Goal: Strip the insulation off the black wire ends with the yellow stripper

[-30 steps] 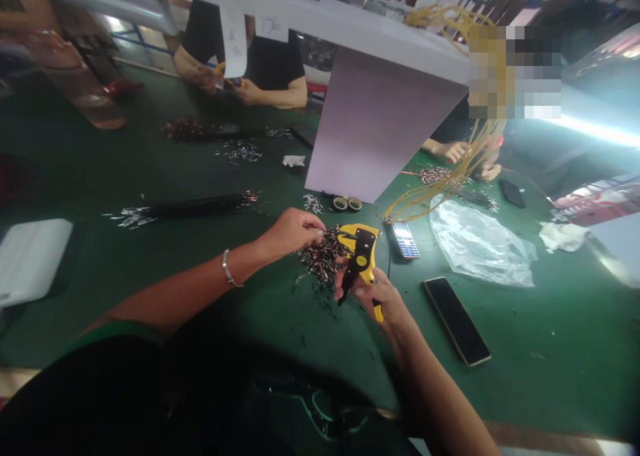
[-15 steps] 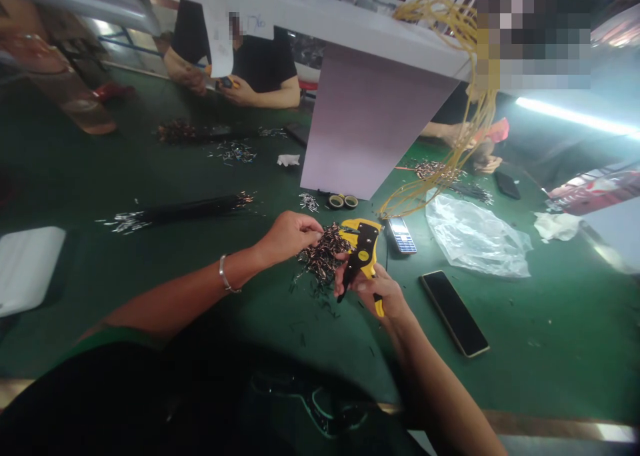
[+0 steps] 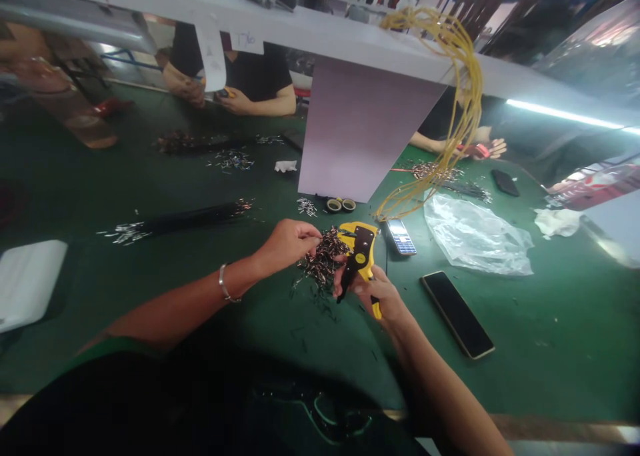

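Observation:
My right hand [image 3: 373, 289] is closed around a yellow-and-black wire stripper [image 3: 361, 253], its jaws pointing up and to the left. My left hand [image 3: 293, 244] is pinched, fingertips at the edge of a heap of short dark wire pieces with coppery ends [image 3: 323, 259]. Whatever lies between those fingertips is too small to make out. The heap sits on the green table between both hands, partly hidden by the stripper and the right fingers. To the left lies a bundle of long black wires [image 3: 195, 219] with silvery tips at one end.
Right of my hands lie a keypad phone [image 3: 401, 236], a smartphone [image 3: 457, 315] and a clear plastic bag [image 3: 477, 236]. Two tape rolls [image 3: 341, 205] sit before an upright panel [image 3: 367, 129]. Yellow wires [image 3: 467, 89] hang from the shelf. Co-workers' hands are across the table.
The view has shifted slightly. Both my hands stay nearly in place, with the stripper still in the right. Across the table at right, a co-worker's hand has opened beside a red object.

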Tool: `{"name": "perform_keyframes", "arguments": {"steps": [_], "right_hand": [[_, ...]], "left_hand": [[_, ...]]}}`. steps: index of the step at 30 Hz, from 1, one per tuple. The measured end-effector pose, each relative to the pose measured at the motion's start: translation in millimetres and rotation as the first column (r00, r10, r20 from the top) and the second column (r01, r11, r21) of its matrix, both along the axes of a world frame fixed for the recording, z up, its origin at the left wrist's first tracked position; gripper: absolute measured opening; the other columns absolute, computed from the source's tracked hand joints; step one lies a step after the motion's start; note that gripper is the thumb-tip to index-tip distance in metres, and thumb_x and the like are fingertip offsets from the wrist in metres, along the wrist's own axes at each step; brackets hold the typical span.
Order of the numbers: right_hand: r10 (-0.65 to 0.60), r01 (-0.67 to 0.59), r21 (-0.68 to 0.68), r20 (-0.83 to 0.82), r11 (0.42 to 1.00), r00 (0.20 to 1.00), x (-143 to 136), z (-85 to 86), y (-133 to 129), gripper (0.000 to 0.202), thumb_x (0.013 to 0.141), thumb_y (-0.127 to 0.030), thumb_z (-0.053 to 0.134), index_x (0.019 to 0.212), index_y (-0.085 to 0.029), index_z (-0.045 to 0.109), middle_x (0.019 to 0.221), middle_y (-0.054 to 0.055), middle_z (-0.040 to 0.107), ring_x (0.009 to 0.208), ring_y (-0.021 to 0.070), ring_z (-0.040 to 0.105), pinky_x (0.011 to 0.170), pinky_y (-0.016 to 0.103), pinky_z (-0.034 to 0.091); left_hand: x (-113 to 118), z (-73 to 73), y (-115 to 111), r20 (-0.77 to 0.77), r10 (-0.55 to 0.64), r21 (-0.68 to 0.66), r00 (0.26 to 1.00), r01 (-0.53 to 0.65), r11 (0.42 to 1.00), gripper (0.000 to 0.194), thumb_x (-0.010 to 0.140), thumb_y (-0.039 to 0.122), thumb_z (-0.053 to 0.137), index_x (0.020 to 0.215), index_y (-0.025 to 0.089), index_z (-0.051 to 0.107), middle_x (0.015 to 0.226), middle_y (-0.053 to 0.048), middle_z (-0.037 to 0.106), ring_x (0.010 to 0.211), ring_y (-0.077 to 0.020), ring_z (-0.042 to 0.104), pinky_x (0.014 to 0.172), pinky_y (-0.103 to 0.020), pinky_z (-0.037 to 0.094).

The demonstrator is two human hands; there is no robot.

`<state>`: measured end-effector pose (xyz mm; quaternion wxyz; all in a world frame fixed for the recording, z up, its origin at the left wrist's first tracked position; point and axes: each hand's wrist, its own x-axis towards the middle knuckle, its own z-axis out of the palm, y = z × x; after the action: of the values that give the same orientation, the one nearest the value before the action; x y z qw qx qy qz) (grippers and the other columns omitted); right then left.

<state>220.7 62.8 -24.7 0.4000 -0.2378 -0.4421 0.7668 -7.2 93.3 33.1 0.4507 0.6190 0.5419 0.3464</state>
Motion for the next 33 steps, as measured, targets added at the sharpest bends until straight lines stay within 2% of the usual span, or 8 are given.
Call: {"name": "perform_keyframes", "arguments": {"steps": [4,9,11,16,21,30,33], "right_hand": [[-0.009,0.008,-0.011,-0.015,1.000,1.000,-1,1.4,-2,0.058,0.062,-0.012,0.061,0.120,-0.014,0.065,0.088,0.007,0.073,0.072,0.0226,0.066,0.074,0.043,0.053],[0.010,-0.010,-0.001,-0.014,1.000,1.000,-3,0.7,-2,0.057,0.062,-0.012,0.065,0.119,-0.015,0.064,0.089,0.007,0.074,0.072,0.0233,0.065,0.072,0.043,0.053],[0.028,-0.028,-0.001,-0.021,1.000,0.999,-3,0.2,-1,0.057,0.062,-0.012,0.065,0.120,-0.014,0.064,0.089,0.008,0.074,0.072,0.0232,0.065,0.072,0.043,0.052],[0.060,-0.060,0.013,-0.030,0.998,0.998,-2,-1.2,-2,0.057,0.064,-0.014,0.067,0.121,-0.015,0.063,0.090,0.007,0.073,0.073,0.0224,0.065,0.073,0.044,0.053],[0.090,-0.091,0.034,0.032,0.995,0.995,-1,-5.4,-2,0.058,0.063,-0.014,0.071,0.121,-0.015,0.063,0.090,0.007,0.073,0.073,0.0216,0.066,0.075,0.044,0.052],[0.039,-0.041,0.031,0.059,0.999,0.997,-5,-13.4,-3,0.059,0.060,-0.016,0.074,0.118,-0.015,0.065,0.083,0.005,0.072,0.069,0.0212,0.065,0.070,0.040,0.052],[0.056,-0.059,0.032,0.082,0.998,0.995,-4,-13.3,-3,0.058,0.061,-0.018,0.076,0.118,-0.015,0.065,0.084,0.006,0.072,0.070,0.0222,0.065,0.070,0.042,0.052]], "left_hand": [[-5,1.8,3,0.027,0.054,0.073,0.998,-0.056,0.996,0.022,0.070,0.029,0.059,0.080,0.016,0.074,0.067,-0.004,0.070,0.058,-0.0107,0.055,0.057,-0.027,0.043],[-5,-1.3,7,0.131,0.048,-0.078,0.990,-0.038,0.996,0.025,0.065,0.030,0.064,0.082,0.015,0.074,0.069,-0.007,0.070,0.055,-0.0115,0.054,0.055,-0.030,0.044],[-4,-1.6,8,0.109,0.045,-0.085,0.993,-0.036,0.996,0.024,0.066,0.031,0.064,0.080,0.015,0.074,0.069,-0.007,0.070,0.055,-0.0116,0.053,0.054,-0.030,0.042],[-6,3.5,6,0.031,0.027,0.015,0.999,-0.027,1.000,0.022,0.070,0.029,0.061,0.080,0.016,0.076,0.065,-0.005,0.069,0.060,-0.0123,0.056,0.058,-0.029,0.043],[-7,6.0,6,0.021,0.003,0.004,1.000,-0.003,1.000,0.023,0.071,0.029,0.063,0.083,0.014,0.077,0.065,-0.005,0.070,0.063,-0.0142,0.060,0.062,-0.030,0.046],[-6,3.8,7,-0.002,-0.017,0.018,1.000,0.017,1.000,0.021,0.071,0.026,0.063,0.083,0.015,0.077,0.068,-0.005,0.072,0.065,-0.0150,0.062,0.064,-0.030,0.048],[-6,3.3,8,-0.030,-0.024,0.036,0.999,0.025,0.999,0.021,0.071,0.026,0.063,0.082,0.016,0.078,0.069,-0.006,0.073,0.067,-0.0157,0.063,0.066,-0.031,0.048]]}}
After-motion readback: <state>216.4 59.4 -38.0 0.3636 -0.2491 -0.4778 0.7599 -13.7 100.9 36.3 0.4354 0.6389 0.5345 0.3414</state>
